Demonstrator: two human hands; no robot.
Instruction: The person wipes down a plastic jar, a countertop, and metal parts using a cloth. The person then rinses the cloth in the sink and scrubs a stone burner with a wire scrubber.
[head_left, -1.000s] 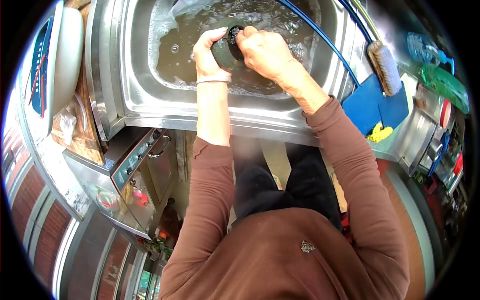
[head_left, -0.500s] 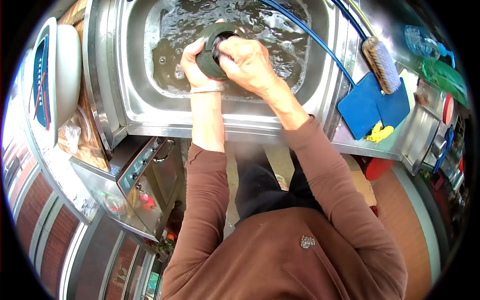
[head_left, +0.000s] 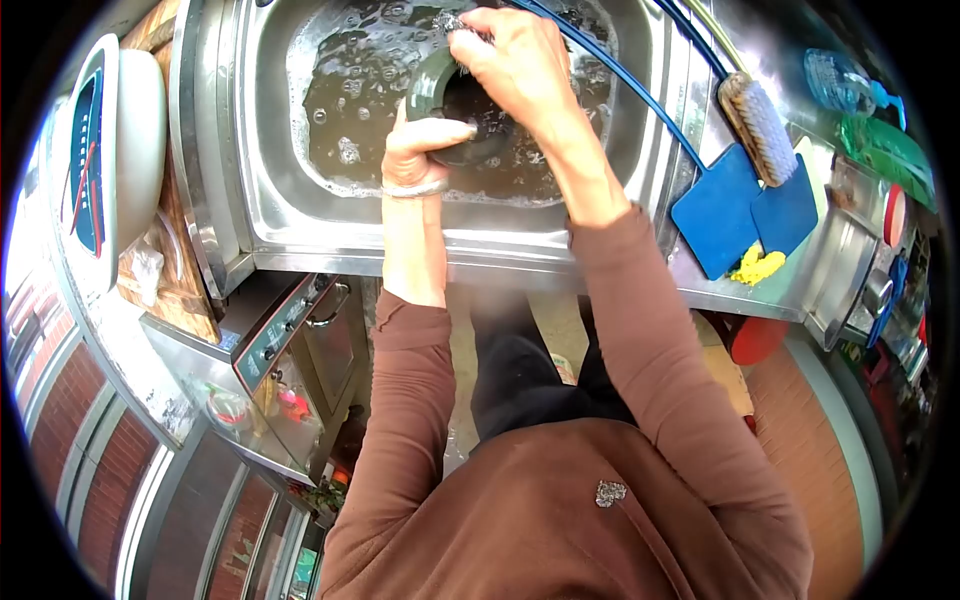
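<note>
My left hand (head_left: 418,150) grips a dark green, round bowl-like vessel (head_left: 430,88) by its near left side, with the thumb over the rim. Its dark hollow faces up towards me, above the murky water (head_left: 350,95) of the steel sink (head_left: 268,130). At the vessel's far rim, my right hand (head_left: 522,65) pinches a shiny steel wool scrubber (head_left: 449,23). The right hand covers part of the rim, and the vessel's underside is hidden.
Right of the sink lie blue fly swatter-like paddles (head_left: 715,215), a scrubbing brush (head_left: 760,125), a yellow scrap (head_left: 758,264) and a clear plastic bottle (head_left: 838,82). A pale container (head_left: 138,140) and a wooden board (head_left: 185,290) stand at the left.
My right hand has moved up and right, out of the vessel's hollow, and the steel wool now shows. The vessel has turned so its hollow opens more towards me.
</note>
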